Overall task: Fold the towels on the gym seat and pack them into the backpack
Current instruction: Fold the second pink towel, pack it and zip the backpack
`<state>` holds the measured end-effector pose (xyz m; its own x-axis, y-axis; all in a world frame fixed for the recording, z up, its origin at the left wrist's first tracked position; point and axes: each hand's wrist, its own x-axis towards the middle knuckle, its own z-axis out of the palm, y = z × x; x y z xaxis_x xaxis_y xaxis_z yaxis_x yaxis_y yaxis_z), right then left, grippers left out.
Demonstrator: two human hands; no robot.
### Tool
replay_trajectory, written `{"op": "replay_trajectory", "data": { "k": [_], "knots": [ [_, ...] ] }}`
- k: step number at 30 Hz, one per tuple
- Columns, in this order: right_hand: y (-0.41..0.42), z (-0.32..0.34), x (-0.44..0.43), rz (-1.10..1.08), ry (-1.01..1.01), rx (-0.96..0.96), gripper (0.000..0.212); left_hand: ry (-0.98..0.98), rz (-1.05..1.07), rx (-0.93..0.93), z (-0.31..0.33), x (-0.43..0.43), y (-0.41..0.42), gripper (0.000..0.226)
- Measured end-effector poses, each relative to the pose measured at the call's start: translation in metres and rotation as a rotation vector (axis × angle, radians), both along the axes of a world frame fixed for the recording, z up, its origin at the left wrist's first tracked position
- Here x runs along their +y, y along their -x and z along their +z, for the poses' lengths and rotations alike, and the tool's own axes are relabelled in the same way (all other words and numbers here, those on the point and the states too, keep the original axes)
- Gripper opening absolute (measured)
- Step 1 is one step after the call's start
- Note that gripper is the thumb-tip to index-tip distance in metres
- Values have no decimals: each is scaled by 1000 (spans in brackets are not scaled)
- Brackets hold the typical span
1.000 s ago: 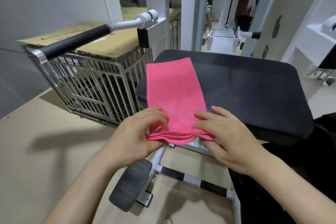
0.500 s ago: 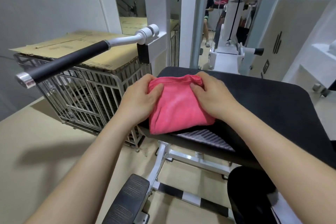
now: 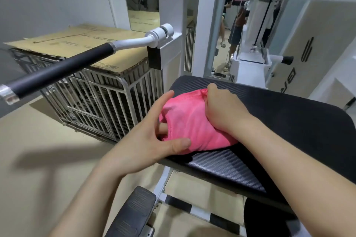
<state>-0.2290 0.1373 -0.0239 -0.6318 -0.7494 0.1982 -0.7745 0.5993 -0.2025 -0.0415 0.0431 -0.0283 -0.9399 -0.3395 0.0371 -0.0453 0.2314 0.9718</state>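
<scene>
Pink towel (image 3: pixel 190 121) overhangs 9 o'clock edge of gym seat (image 3: pixel 289 117), left hand (image 3: pixel 148 140) pinching, right hand (image 3: pixel 225 109) clutching; bunched fold may slide off.

Bare seat pad (image 3: pixel 289 121) lying open off to my right, pink towel (image 3: pixel 188 119) bunched at its left edge in my left hand (image 3: pixel 142 146) and right hand (image 3: pixel 223 109), black handle bar (image 3: pixel 63 67) jutting toward me on the left, wire cage (image 3: pixel 92 102) beyond it, white machine frame (image 3: pixel 171 5) walling off the far side, footplate (image 3: pixel 133 211) below the near edge.

towel (image 3: pixel 194 121) folded in half; left hand (image 3: pixel 143 146) shifted to near edge
</scene>
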Motion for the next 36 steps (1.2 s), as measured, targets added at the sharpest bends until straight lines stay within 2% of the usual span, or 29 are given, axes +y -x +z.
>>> {"op": "replay_trajectory", "data": {
  "k": [4,6,8,10,12,13,16,20,23,25,27,28,30,32,34,36],
  "knots": [
    [-1,-2,-4,-2,-34,86,5,154,259,189,-33,8,-1,64],
    [-2,-2,-5,0,-39,136,6,217,280,228,-35,11,-4,65],
    [-3,-4,-6,12,-32,177,7,174,258,193,-33,11,-5,80],
    [-4,-6,-5,25,-23,230,8,77,281,150,-30,12,1,82],
    [-4,-8,-3,29,2,256,9,-20,355,163,-26,15,9,66],
    [-4,-9,-2,27,21,246,10,-3,396,169,-25,14,12,56],
    [-1,-11,5,12,76,161,19,254,467,123,-24,10,15,36],
    [1,-11,11,-82,77,80,32,499,463,-75,-22,13,12,26],
    [-4,-4,10,-51,109,249,40,745,470,-263,-11,13,9,20],
    [-6,4,10,81,221,345,34,848,547,-186,3,7,13,17],
    [-9,9,7,222,261,273,30,906,548,47,11,-5,27,22],
    [-10,8,6,274,232,194,31,973,485,82,11,-11,39,28],
    [-10,-3,5,320,76,73,43,1098,297,-65,-1,-20,60,43],
    [-5,-14,5,296,-118,-16,59,1028,164,-280,-16,-24,68,55],
    [1,-17,4,292,-203,-62,66,981,134,-311,-25,-29,66,55],
    [3,-17,4,289,-173,-73,65,1089,193,-303,-22,-27,63,50]
  ]
}}
